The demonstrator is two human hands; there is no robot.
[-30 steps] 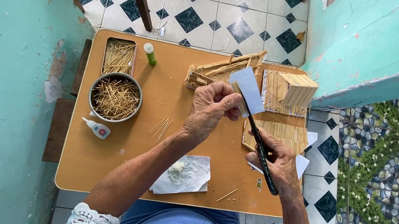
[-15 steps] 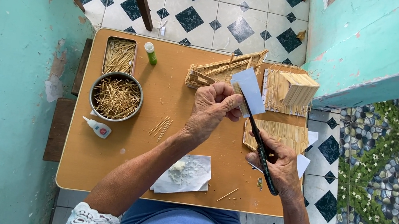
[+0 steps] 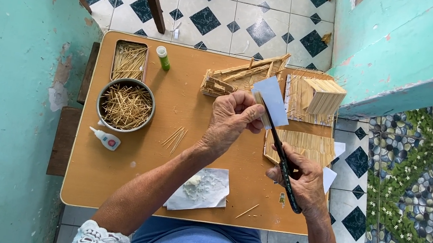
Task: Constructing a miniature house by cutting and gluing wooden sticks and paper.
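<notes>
While the left hand [image 3: 232, 119] pinches a white paper-backed stick panel [image 3: 272, 102] above the middle of the wooden table [image 3: 112, 180], fingers curled shut on its lower edge, the right hand [image 3: 303, 181] grips black-handled scissors [image 3: 283, 159], fist closed around the handles. Scissor blades point up toward the panel and meet its lower edge; how wide the blades stand cannot be told. Panel is held in the air, tilted, just in front of a stick-built roof piece [image 3: 243, 78] at the table's far side. Right of that, a block of stacked stick panels [image 3: 321, 98]; below it, a flat stick mat [image 3: 306, 147] lies under the scissors. Left side of table: round metal bowl [image 3: 126, 106] full of loose sticks, rectangular tin [image 3: 129, 61] of sticks behind it, small green-capped tube [image 3: 163, 58] beside the tin, white glue bottle [image 3: 106, 139] near the bowl. A few loose sticks [image 3: 174, 137] lie mid-table. A white paper sheet with a glue blob [image 3: 200, 189] sits at the near edge, between the forearms.
</notes>
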